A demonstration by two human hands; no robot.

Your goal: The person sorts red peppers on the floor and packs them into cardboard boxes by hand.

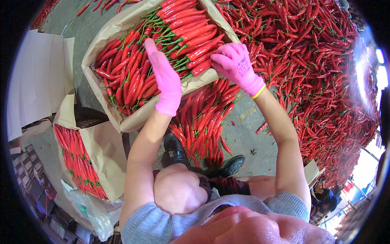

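Both hands wear pink gloves and work over a paper-lined box (106,38) of red chillies (134,69) in the upper middle of the frame. The left hand (164,79) lies flat, fingers straight and together, pressed edge-on against the packed rows. The right hand (235,65) is curled, pinching a bundle of chillies (199,53) at the box's near rim. A second filled box (103,156) sits lower left; a great loose heap of chillies (317,69) covers the floor at right.
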